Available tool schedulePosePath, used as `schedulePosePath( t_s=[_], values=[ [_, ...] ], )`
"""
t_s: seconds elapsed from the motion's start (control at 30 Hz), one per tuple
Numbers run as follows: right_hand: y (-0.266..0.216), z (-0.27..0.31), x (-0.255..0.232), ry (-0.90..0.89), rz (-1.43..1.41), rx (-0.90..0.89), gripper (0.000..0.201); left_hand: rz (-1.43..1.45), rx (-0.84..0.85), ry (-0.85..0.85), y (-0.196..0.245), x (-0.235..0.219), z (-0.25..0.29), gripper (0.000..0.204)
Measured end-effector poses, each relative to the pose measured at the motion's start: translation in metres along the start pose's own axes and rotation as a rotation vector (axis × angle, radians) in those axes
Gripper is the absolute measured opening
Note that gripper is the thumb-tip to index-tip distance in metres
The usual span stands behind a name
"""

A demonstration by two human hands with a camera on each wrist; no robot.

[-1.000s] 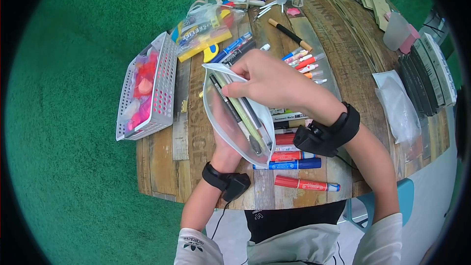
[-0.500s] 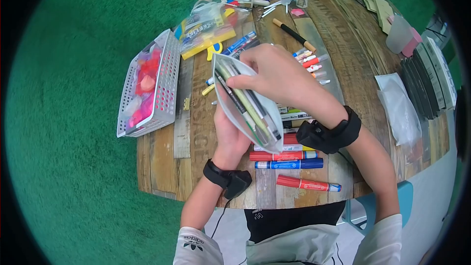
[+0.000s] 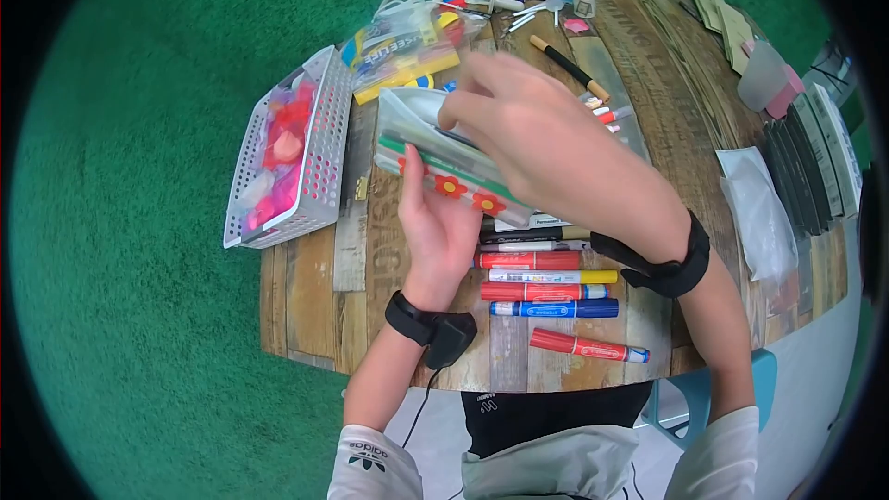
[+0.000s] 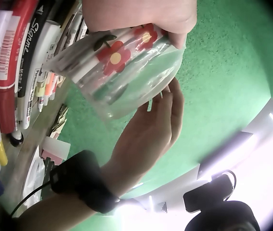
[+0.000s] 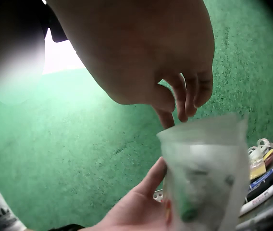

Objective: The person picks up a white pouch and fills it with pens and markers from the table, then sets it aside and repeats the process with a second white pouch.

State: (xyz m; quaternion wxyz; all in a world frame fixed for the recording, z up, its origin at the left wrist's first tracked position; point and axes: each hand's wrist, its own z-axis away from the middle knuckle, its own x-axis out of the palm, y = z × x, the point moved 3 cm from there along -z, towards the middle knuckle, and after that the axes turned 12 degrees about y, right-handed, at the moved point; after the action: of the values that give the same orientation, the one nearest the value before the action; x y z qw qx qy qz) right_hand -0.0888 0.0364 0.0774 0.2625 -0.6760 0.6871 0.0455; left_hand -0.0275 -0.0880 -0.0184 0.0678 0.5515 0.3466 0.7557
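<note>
My left hand point(image 3: 440, 236) grips a clear pouch point(image 3: 421, 162) from below, its thumb on the side with red flowers; several pens lie inside. In the left wrist view the pouch point(image 4: 122, 62) hangs tilted beneath that hand point(image 4: 141, 14). My right hand point(image 3: 565, 139), blurred, is over the pouch's open end. The right wrist view shows its fingers point(image 5: 189, 103) loosely bent with gaps between them, just above the rim of the pouch point(image 5: 206, 168); one fingertip is at the rim, and whether it touches cannot be told.
Markers point(image 3: 574, 345) lie in a row on the wooden table point(image 3: 310, 315) near its front edge. A white basket point(image 3: 319, 167) of pink and red items stands at the left. Behind are a yellow-edged bag point(image 3: 403, 46) and a brown-black marker point(image 3: 569, 68); a plastic sleeve point(image 3: 759, 218) lies right.
The pouch has turned, so its flowered side shows and its opening faces away from the head camera. My right hand has withdrawn its fingers from among the pens and risen.
</note>
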Motion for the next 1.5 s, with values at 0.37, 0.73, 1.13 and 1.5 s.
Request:
schedulePosePath(
  t_s=[0.37, 0.73, 1.13, 1.5],
  values=[
    [0.024, 0.009, 0.01, -0.292, -0.053, 0.197, 0.017, 0.053, -0.047, -0.039, -0.001, 0.0, -0.001, 0.051],
    [0.024, 0.011, 0.013, -0.258, -0.046, 0.25, 0.008, 0.056, -0.03, 0.011, -0.003, -0.006, -0.006, 0.046],
    [0.03, -0.015, -0.026, -0.154, 0.021, 0.311, 0.017, 0.112, -0.069, 0.072, 0.0, -0.021, -0.016, 0.047],
    [0.094, 0.038, -0.041, -0.676, 0.48, 0.445, 0.012, 0.309, -0.228, 0.023, -0.001, -0.028, -0.024, 0.061]
  ],
)
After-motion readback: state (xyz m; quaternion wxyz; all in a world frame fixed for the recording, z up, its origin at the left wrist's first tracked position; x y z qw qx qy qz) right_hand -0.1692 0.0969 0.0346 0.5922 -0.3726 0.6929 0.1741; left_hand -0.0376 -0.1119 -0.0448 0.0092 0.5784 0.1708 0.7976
